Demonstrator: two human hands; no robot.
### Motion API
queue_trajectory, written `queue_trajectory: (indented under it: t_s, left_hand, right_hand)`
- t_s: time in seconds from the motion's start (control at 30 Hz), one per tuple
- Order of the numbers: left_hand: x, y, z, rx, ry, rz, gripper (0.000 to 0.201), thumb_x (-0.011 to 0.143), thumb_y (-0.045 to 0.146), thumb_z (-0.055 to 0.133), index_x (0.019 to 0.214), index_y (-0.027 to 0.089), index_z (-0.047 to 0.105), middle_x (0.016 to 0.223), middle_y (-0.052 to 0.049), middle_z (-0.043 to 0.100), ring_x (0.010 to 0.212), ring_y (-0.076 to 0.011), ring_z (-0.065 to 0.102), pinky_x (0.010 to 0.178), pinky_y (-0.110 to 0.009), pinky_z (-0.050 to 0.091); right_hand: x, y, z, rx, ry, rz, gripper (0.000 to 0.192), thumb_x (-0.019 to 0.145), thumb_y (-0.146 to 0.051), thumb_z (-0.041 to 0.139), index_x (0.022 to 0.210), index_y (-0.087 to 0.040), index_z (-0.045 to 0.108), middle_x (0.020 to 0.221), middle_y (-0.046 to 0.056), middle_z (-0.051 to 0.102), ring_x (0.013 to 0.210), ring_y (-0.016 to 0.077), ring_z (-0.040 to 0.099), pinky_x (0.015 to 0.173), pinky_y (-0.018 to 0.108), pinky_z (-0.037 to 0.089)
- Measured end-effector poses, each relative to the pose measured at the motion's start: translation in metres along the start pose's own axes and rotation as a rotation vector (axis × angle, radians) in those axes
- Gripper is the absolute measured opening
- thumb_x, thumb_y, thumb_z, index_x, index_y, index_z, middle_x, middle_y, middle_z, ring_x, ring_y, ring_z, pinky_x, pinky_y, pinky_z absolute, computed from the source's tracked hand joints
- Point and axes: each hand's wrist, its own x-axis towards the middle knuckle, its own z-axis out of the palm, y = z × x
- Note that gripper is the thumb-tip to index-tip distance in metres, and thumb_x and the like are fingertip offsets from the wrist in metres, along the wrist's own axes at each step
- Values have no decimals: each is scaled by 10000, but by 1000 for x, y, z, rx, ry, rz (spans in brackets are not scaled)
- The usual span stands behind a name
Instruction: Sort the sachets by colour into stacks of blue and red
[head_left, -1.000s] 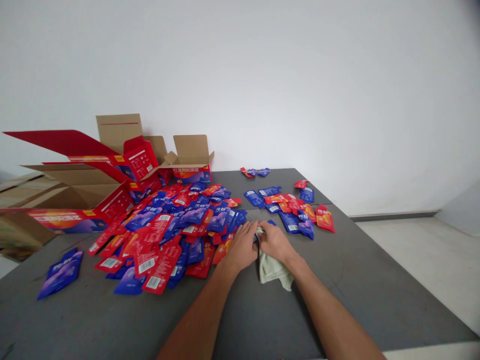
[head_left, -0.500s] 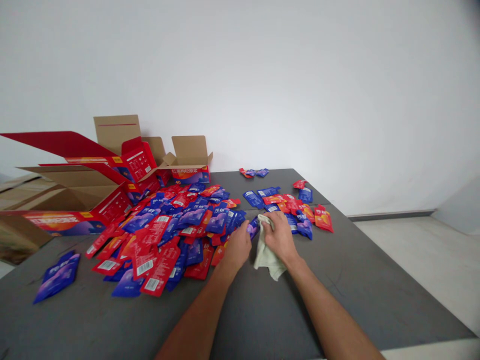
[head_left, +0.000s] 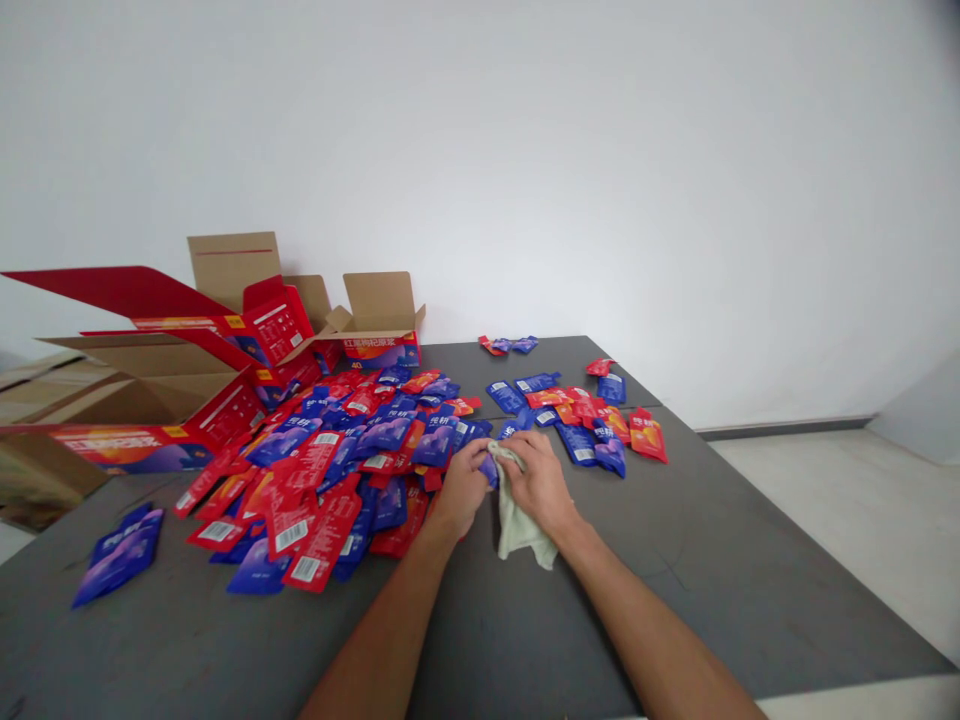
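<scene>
My left hand (head_left: 463, 485) is closed on a small blue and purple pouch (head_left: 489, 471), most of which is hidden by fingers and cloth. A pale green cloth (head_left: 519, 530) is gripped in my right hand (head_left: 538, 482), pressed against that pouch, with its loose end hanging down towards the table. Just left of my hands spreads a big heap of red and blue pouches (head_left: 360, 440). Beyond my right hand lies a smaller loose group of red and blue pouches (head_left: 581, 415).
Open red cartons (head_left: 225, 405) with raised flaps stand at the left and back left, a smaller open carton (head_left: 381, 348) by the wall. Blue pouches (head_left: 120, 555) lie apart at the front left. The dark grey table (head_left: 675, 600) ends at a right edge above a pale floor.
Both hands have moved slightly left and closer together, with the pouch and cloth. More of the blue pouches behind my right hand now shows.
</scene>
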Motion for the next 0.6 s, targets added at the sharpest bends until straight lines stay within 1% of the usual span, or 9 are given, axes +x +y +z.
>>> queue_trajectory:
  t_s: [0.1,0.2,0.33,0.5,0.6]
  left_hand:
    - [-1,-2,4,25,-84,37,542,596,82,587,1125,174,661,1010,-80,743,822,-189,682,695,-267,506]
    - [-2,-3,7,61,-91,80,505,614,76,583,1102,171,674,1043,-93,741,878,-205,686,746,-284,513]
    - [-1,-4,6,57,-39,88,552,601,73,565,1132,183,666,1071,-86,737,906,-206,686,742,-275,511]
    - [1,1,2,-85,67,90,613,568,80,584,1170,188,632,1079,-82,729,861,-183,681,669,-234,485]
    - [1,5,2,-164,109,84,613,560,85,599,1166,180,620,1031,-72,727,784,-151,665,615,-203,451]
  right_hand:
    - [4,3,-10,-58,130,55,256,952,-251,496,1121,-221,687,1109,100,613,1056,240,535,968,404,437]
    - [6,7,-15,-97,171,73,313,962,-242,452,1191,-222,665,1129,106,594,1059,247,521,974,430,422]
    - [2,5,-9,-81,110,33,344,951,-209,437,1206,-237,666,1142,98,586,1071,244,513,969,425,423]
    - [-5,-6,6,-12,-14,-54,365,916,-156,464,1159,-293,699,1127,75,586,1067,240,517,959,425,440]
    - [-7,-11,9,38,-33,-77,352,915,-151,468,1123,-296,713,1124,73,583,1081,235,515,958,413,451]
